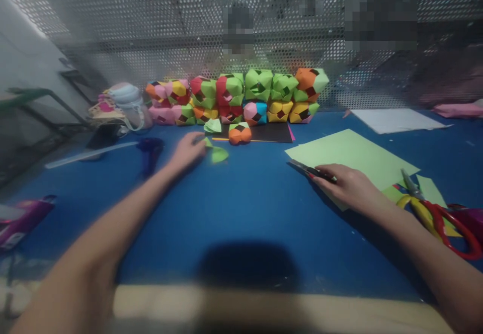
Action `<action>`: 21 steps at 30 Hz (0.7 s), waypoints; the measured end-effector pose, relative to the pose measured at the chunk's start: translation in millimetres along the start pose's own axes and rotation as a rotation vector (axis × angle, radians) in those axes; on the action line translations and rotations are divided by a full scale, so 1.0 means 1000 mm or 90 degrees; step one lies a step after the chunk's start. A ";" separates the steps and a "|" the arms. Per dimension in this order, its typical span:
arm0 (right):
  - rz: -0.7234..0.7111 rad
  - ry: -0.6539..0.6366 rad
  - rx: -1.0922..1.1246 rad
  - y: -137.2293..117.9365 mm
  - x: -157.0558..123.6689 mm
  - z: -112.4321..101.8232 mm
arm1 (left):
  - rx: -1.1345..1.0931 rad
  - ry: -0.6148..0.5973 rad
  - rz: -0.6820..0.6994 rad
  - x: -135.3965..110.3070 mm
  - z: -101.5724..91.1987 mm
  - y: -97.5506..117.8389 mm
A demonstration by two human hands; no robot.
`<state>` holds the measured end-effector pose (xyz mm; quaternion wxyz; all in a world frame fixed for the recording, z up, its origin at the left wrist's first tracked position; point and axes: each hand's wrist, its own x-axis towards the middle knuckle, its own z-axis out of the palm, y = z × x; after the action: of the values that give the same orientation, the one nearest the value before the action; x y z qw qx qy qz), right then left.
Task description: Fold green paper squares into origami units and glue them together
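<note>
My left hand reaches to the left middle of the blue table, its fingers closed at the edge of a small folded piece of green paper. Motion blurs the grip a little. My right hand is wrapped round a pair of scissors with dark, red-marked handles, blades pointing left. These lie over the corner of a light green paper sheet. Just beyond my left hand are a pale green folded piece and a small orange and green paper shape.
Folded paper balls stand in two stacked rows against the perforated metal screen. Large red and yellow scissors lie at right, near white sheets. At left are a dark blue tool, a purple tool and a white jug-like container.
</note>
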<state>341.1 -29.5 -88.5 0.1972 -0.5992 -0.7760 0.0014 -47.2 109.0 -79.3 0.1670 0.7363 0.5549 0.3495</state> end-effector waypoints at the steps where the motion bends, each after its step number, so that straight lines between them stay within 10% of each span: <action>1: 0.000 -0.003 0.000 0.000 0.000 -0.001 | 0.029 0.009 0.041 -0.001 0.001 0.003; 7: -0.016 0.026 -0.004 0.003 -0.001 -0.003 | 0.177 -0.122 0.238 -0.012 0.016 0.022; 21: 0.018 0.092 0.044 -0.008 -0.004 -0.015 | 0.094 0.060 0.065 -0.028 0.030 0.041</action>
<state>339.0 -39.1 -74.3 0.2733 -0.6016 -0.7505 -0.0120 -1.4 73.7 -83.3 0.0680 0.7564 0.5482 0.3503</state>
